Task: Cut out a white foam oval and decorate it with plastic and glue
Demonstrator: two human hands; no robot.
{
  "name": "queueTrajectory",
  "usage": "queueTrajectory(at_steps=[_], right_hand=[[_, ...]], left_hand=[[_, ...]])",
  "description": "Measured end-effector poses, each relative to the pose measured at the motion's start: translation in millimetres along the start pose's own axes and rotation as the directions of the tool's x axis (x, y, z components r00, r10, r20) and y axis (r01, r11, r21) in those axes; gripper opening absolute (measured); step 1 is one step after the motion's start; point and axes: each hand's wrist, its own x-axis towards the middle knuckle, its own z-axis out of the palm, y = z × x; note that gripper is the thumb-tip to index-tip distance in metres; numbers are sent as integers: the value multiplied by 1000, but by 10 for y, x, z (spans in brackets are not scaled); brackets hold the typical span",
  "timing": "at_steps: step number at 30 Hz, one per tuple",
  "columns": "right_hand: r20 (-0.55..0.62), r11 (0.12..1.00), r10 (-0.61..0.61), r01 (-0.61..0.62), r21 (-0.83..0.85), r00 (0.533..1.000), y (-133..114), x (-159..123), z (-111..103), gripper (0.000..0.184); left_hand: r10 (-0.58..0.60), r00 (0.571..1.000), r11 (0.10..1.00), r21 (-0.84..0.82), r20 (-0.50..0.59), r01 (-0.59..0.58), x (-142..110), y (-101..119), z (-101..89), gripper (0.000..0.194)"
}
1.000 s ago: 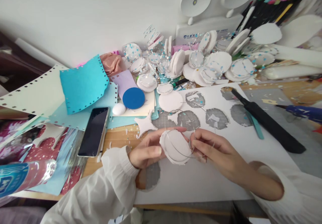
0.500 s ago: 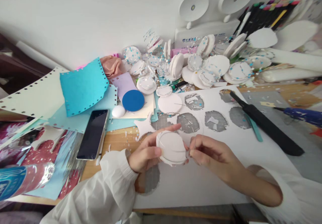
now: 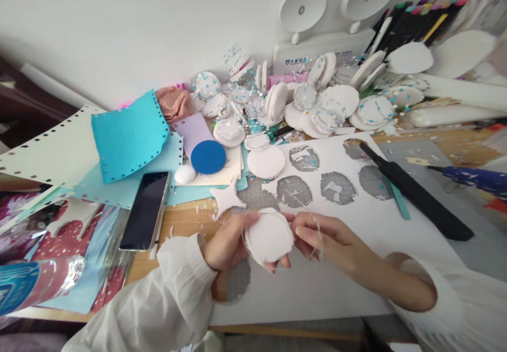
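Observation:
My left hand [image 3: 225, 241] is closed round the edge of a white foam disc [image 3: 269, 237], with fingertips showing beneath its lower rim. Close to the disc's right side, my right hand [image 3: 335, 241] pinches a thin pale wire [image 3: 319, 236]. Part of the wire curls past the right fingers, and a faint strand seems to run round the disc. Under both hands lies a white foam sheet [image 3: 317, 294] with round holes cut through it. Another plain white disc [image 3: 266, 162] rests just beyond.
A phone [image 3: 144, 210], a blue disc [image 3: 208, 157] and coloured paper [image 3: 129, 136] lie on the left. Finished-looking discs with blue-beaded wire [image 3: 304, 96] are piled along the wall. A black-handled knife [image 3: 425, 199] and a blue glue gun [image 3: 475, 178] lie on the right.
The disc has turned in my left hand, and the left index finger no longer stretches out behind it. My right hand has shifted slightly, with a loop of wire now showing beside its fingers.

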Motion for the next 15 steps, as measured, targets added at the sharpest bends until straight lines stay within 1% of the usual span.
queueTrajectory(at_steps=[3,6,10,13,15], right_hand=[[30,997,57,-59,54,998,5,-2,2,31],[45,992,102,-106,74,994,12,-4,4,30],[43,990,114,-117,81,993,2,7,25,31],[46,989,105,-109,101,993,-16,14,48,31],[46,987,106,-110,114,993,-23,13,59,31]], left_hand=[[58,992,994,101,-111,-46,-9,-13,25,50],[117,977,986,141,-177,-92,-13,-25,43,39],[131,971,986,127,-199,-107,0,-30,56,35],[151,969,984,123,-194,-128,15,-30,71,40],[166,967,978,155,-192,-137,16,-31,82,45]])
